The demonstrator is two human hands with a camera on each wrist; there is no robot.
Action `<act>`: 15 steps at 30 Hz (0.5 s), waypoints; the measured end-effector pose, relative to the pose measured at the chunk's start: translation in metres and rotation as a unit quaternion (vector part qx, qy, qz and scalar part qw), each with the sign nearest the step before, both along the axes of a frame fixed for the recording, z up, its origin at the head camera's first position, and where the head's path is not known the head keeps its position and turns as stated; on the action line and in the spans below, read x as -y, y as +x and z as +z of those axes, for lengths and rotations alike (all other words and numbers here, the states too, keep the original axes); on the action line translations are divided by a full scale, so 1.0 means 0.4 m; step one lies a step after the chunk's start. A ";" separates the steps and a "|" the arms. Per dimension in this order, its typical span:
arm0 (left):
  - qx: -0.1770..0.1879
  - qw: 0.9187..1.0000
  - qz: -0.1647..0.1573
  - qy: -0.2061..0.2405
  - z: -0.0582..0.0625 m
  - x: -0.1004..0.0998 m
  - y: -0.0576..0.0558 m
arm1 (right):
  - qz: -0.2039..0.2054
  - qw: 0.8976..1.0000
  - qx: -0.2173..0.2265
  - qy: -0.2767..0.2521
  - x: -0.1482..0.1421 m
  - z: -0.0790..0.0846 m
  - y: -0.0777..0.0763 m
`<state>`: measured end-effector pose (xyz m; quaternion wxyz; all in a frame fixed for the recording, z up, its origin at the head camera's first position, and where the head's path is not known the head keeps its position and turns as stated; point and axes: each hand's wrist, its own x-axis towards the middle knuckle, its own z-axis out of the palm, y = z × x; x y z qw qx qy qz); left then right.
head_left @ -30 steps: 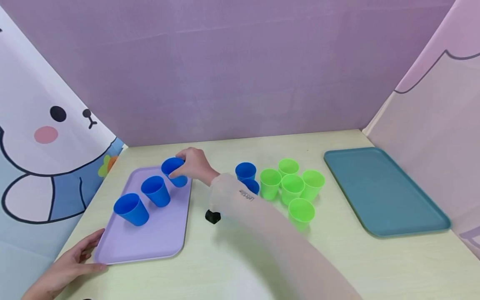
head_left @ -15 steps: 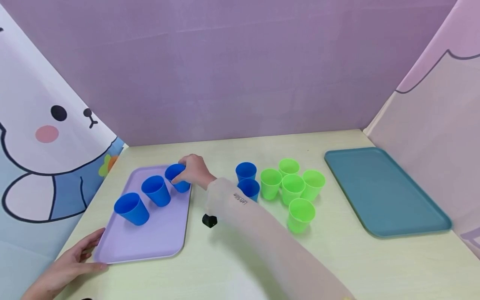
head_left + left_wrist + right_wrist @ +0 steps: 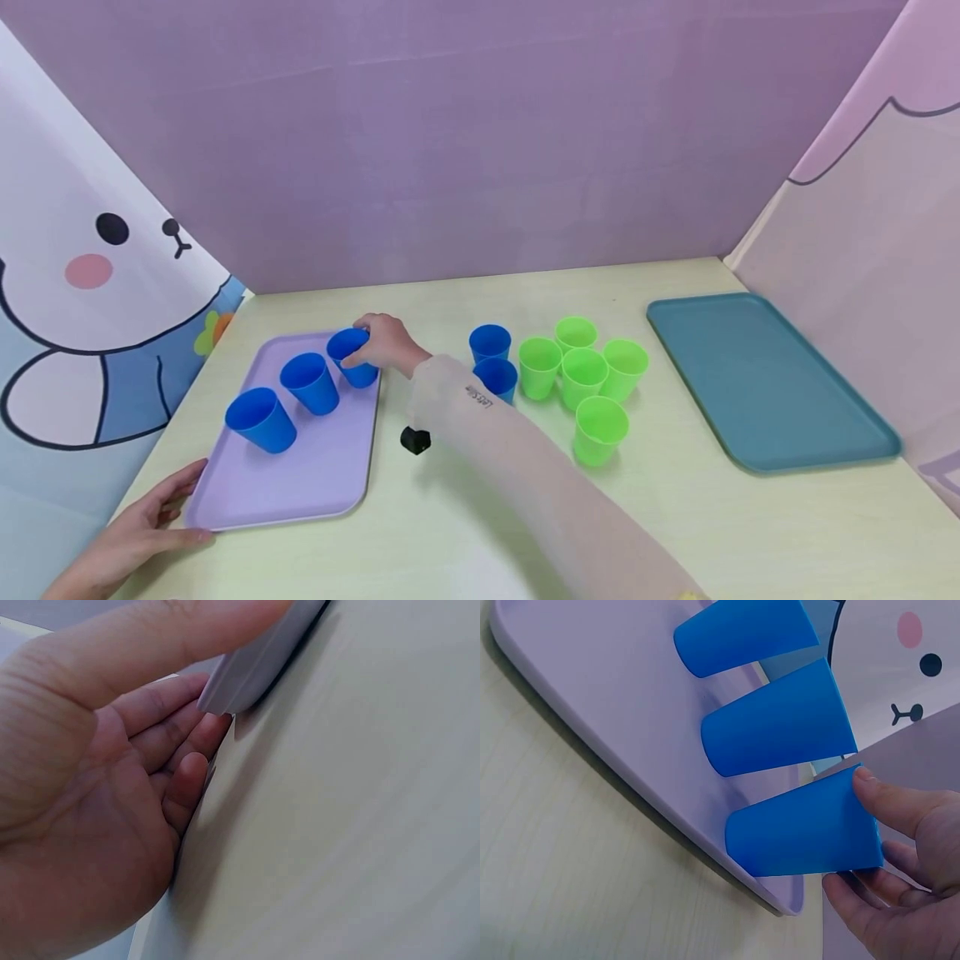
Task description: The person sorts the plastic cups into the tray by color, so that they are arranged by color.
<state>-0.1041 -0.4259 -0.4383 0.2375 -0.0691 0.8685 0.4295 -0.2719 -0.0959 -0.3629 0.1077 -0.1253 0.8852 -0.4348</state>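
Note:
My right hand (image 3: 388,343) pinches the rim of a blue cup (image 3: 802,829), thumb on one side and fingers on the other. That cup stands at the far right corner of the purple tray (image 3: 322,483). Two more blue cups, a middle one (image 3: 310,385) and a nearer one (image 3: 262,423), stand in a slanting row on the tray. At the tray's near left corner, my left hand (image 3: 138,533) touches the edges, its thumb on the near side and its fingers on the left side. The left wrist view shows the left fingers (image 3: 161,724) loosely bent beside the tray's rim.
Right of the tray stand two blue cups, one behind (image 3: 490,343) the other (image 3: 497,379). Beside them is a cluster of several green cups (image 3: 585,379). A teal tray (image 3: 772,383) lies at the right. A small black object (image 3: 415,440) is by my right sleeve.
The right hand has brought its blue cup slightly nearer and to the right, down onto the purple tray's far right corner. The left hand has stayed at the tray's corner.

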 end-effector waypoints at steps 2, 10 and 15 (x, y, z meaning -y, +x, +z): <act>-0.001 1.000 0.000 0.001 0.000 0.000 0.001 | -0.001 1.000 0.001 -0.002 0.000 0.000 0.001; -0.007 1.000 0.001 0.015 -0.002 0.004 0.004 | -0.007 1.000 0.013 -0.009 0.003 0.003 0.003; -0.003 1.000 0.000 0.011 -0.001 0.004 0.003 | -0.008 1.000 0.006 -0.016 -0.003 0.022 0.004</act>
